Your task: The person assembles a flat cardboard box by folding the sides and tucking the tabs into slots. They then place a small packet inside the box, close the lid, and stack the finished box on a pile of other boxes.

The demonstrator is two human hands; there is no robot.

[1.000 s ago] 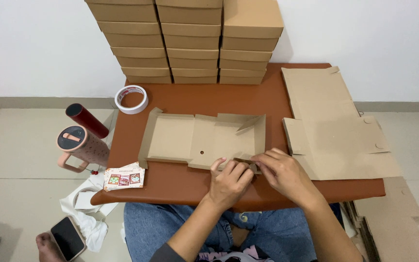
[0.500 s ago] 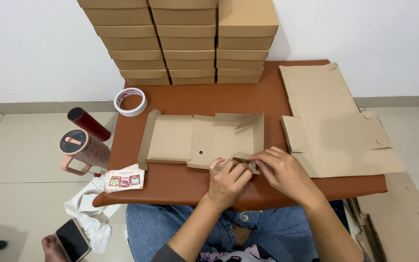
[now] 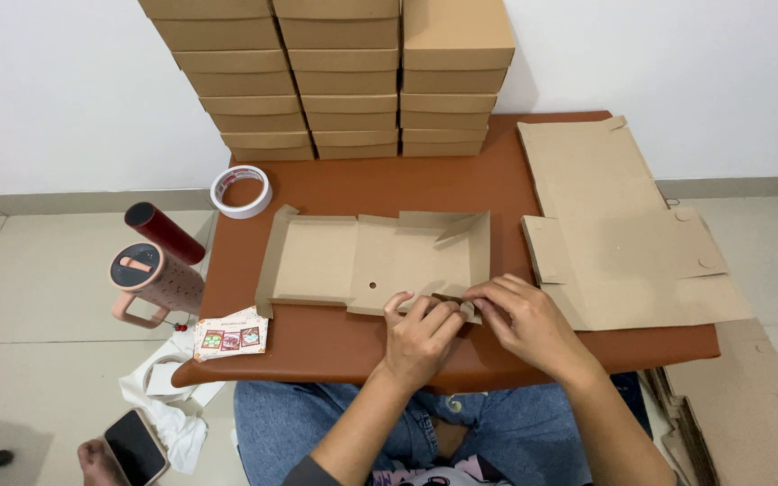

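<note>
A: What stands at the back of the brown table (image 3: 353, 193)?

B: Three stacks of closed cardboard boxes (image 3: 335, 76) against the white wall. A roll of white tape (image 3: 241, 192) lies at the left corner, a pile of flat cardboard sheets (image 3: 619, 229) to the right.

A: And beside the table?

B: A pink tumbler (image 3: 150, 279), a dark red cylinder (image 3: 164, 232), a small printed card (image 3: 231, 333), a white cloth (image 3: 168, 405), and another person's hand holding a phone (image 3: 134, 447).

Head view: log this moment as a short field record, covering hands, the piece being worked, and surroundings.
left hand: fingers pressing the near edge of the half-folded box
right hand: pinching the same edge, beside the left
box state: flat base, side walls partly raised
table: brown top
flat blanks: piled at right
finished boxes: stacked at rear
tape roll: far left corner
floor: pink tumbler
</note>
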